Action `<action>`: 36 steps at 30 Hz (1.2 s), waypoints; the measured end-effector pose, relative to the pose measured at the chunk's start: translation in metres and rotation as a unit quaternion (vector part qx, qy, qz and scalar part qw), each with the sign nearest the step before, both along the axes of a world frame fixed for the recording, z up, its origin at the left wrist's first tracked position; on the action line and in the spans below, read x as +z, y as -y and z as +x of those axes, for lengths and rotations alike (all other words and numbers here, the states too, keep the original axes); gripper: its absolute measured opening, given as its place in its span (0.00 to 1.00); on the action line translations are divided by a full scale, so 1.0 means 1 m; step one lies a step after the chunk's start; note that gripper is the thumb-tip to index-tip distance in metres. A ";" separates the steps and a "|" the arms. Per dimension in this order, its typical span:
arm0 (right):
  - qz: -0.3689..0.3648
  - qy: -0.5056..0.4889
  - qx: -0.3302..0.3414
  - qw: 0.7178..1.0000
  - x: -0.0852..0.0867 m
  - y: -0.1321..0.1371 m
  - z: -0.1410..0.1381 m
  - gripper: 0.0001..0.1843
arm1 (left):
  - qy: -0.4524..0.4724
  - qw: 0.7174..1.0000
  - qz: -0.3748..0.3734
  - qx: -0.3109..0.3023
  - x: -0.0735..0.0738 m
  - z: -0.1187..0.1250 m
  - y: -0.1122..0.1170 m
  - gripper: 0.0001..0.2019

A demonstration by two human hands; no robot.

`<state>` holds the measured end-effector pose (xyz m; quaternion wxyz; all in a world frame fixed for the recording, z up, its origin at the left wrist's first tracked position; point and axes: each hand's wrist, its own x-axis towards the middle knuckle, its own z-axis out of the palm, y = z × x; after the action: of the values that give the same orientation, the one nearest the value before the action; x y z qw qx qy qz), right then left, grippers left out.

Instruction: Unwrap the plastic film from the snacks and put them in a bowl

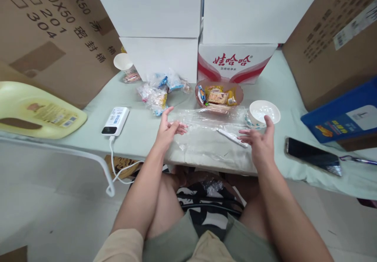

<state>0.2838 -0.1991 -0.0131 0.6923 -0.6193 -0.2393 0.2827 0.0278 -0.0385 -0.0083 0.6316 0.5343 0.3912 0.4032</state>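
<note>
My left hand (170, 131) hovers over the table's front part, fingers spread and holding nothing. Across from it, my right hand (260, 139) is also open, its thumb raised in front of a paper bowl (264, 111). A clear plastic sheet or bag (203, 120) lies crumpled between the hands. On it rests a slim white strip-like item (232, 137), its kind unclear, with its near end close to my right fingertips; whether they touch it I cannot tell. Behind the plastic stands a pinkish translucent bowl (198, 97) of packaged snacks (217, 97).
Clear bags of wrapped items (156, 93) lie back left, near a paper cup (123, 62). A cabled power bank (116, 120) and yellow jug (44, 111) are left; a phone (312, 155) and blue package (344, 115) right. White cartons (235, 62) and brown boxes (53, 30) enclose the table.
</note>
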 end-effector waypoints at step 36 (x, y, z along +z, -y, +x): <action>-0.057 0.034 -0.011 0.998 -0.036 0.010 0.009 0.17 | -0.057 0.987 -0.105 -0.110 -0.008 0.012 -0.002 0.19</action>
<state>0.2927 -0.2087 -0.0492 0.6505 -0.6693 -0.2397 0.2672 0.0393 -0.0370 -0.0159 0.7014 0.5271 0.4054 0.2568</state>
